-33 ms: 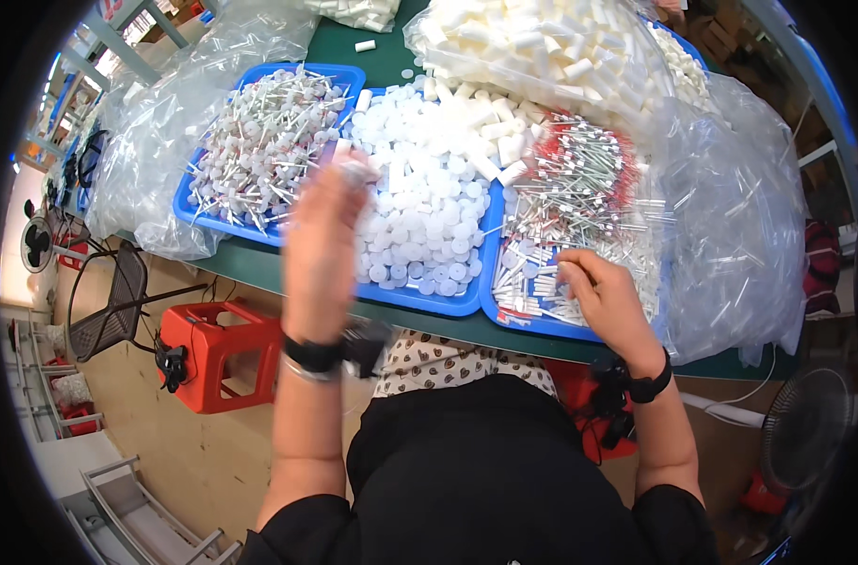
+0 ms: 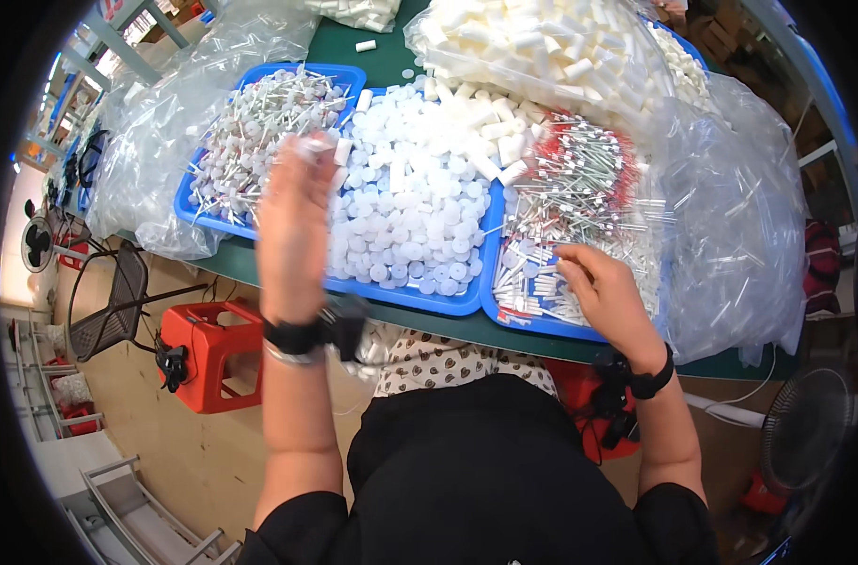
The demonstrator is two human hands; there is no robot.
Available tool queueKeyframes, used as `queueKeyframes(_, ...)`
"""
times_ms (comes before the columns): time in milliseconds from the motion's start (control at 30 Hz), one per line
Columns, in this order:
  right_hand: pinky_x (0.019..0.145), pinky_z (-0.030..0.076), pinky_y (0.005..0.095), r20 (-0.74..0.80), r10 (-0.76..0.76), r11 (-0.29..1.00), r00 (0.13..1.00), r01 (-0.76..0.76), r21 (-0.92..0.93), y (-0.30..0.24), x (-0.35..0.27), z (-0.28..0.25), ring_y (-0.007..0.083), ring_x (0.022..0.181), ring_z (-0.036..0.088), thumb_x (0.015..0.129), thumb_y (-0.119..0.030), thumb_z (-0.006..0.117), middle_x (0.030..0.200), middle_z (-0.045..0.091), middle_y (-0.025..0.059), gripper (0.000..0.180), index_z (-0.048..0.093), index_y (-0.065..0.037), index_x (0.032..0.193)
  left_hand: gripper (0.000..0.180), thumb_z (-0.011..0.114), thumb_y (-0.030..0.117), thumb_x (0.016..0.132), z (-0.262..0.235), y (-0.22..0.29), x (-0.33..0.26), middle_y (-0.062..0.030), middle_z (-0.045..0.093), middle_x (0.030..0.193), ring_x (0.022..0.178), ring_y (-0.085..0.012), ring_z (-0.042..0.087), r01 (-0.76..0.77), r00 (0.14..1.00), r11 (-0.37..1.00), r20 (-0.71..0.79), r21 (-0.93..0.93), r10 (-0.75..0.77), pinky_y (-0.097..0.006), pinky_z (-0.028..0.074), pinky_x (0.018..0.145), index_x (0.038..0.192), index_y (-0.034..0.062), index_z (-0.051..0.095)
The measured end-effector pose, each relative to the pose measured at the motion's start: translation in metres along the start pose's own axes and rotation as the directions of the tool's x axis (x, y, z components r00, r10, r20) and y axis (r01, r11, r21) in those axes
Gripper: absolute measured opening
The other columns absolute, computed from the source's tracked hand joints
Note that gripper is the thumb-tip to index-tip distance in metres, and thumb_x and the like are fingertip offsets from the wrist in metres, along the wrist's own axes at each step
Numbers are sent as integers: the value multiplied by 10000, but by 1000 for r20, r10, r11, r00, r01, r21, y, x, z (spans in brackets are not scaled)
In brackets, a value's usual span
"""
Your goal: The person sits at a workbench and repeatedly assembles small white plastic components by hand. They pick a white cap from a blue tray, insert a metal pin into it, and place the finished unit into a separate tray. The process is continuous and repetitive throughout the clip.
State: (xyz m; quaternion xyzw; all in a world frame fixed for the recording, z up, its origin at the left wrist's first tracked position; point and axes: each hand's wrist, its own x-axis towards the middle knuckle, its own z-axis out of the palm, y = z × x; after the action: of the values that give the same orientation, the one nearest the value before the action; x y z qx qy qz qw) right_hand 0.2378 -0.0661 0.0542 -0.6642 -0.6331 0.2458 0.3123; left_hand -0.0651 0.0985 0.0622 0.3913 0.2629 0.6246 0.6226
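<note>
We list colours as follows. Trays: bright blue, three side by side along the near edge of the table, which is dark green. Middle tray: round caps, white. Left tray: stemmed parts, white and pale grey. Right tray: thin tubes, white with red tips, as far as we can tell. Bags: clear, glossy. Far-edge bag: cylinders, cream-white. Stool: red-orange. Wrist straps: black. Our garment: white with dark dots; apron black.
</note>
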Motion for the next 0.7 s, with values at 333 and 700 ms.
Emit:
queueKeyframes(333,661,528,445,289,-167,892,943,269,-362,-6,42,45,376,740,635,897,-49,556,928,604,197,435,472,-21,1323,418,695,77,840,20,-55,-39,-93,615,1221,1136,-254,541,-489,825,418,562,765,-64,-374,416,980,1249,95,613)
queueKeyframes(700,638,539,407,292,-352,771,889,452,-449,-1,36,37,322,725,653,782,25,556,841,580,145,196,586,-15,971,263,734,10,730,39,-69,-60,-30,669,1066,993,-269,563,-550,817,227,574,804,-56,-411,429,869,978,82,685)
